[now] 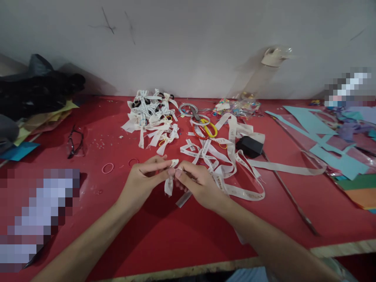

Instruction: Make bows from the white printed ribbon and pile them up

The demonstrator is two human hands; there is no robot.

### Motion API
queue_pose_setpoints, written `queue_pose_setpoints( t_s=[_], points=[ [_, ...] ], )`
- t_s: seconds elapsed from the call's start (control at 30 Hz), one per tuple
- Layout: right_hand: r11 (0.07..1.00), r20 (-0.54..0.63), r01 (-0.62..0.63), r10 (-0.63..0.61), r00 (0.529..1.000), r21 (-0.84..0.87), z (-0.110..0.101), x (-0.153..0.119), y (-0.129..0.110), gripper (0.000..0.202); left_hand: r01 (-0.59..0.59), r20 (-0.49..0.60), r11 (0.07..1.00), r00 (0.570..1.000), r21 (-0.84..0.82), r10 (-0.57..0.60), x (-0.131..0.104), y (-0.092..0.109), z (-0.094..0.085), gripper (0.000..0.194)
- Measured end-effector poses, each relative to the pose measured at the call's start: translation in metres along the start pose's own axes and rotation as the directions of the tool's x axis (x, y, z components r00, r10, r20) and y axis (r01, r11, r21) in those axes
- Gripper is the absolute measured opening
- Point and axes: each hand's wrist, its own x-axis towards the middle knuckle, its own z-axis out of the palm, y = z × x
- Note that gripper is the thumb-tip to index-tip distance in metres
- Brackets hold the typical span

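My left hand (147, 176) and my right hand (198, 182) meet over the middle of the red table, both closed in a pinch on one short white ribbon (168, 187). A tail of this ribbon hangs below my fingertips, and a bunched bit shows above them; the fingers hide its middle. Just beyond lie long loose printed ribbons (232, 156), in loops to the right. Farther back is a pile of tied white ribbon bows (149, 113) with dark and coloured bands. Left of my hands rests a pink elastic band (107, 168).
Scissors with red and yellow handles (205, 125) lie behind my hands, near a black block (249, 146). A long thin rod (290, 194) crosses the right side. Eyeglasses (75, 141) sit at left; light-blue paper scraps (337, 149) cover the right. A bottle (266, 70) stands by the wall.
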Motion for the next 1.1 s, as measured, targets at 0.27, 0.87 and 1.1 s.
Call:
queue_pose_setpoints(
  t_s=[0.27, 0.87, 1.1],
  points=[
    [0.933, 0.088, -0.085, 0.058, 0.994, 0.349, 0.002, 0.003, 0.000, 0.029, -0.552, 0.231, 0.615, 0.820, 0.562, 0.524, 0.001, 0.012, -0.002, 0.024],
    [0.993, -0.024, 0.120, -0.120, 0.992, 0.004, 0.005, -0.002, -0.005, 0.032, -0.635, 0.260, 0.346, 0.664, 0.690, 0.701, 0.002, 0.005, -0.003, 0.022],
    [0.999, -0.044, 0.022, -0.020, 0.999, 0.033, -0.002, 0.002, 0.008, 0.033, -0.485, 0.140, 0.587, 0.834, 0.649, 0.534, 0.003, 0.002, 0.004, 0.019]
  ],
)
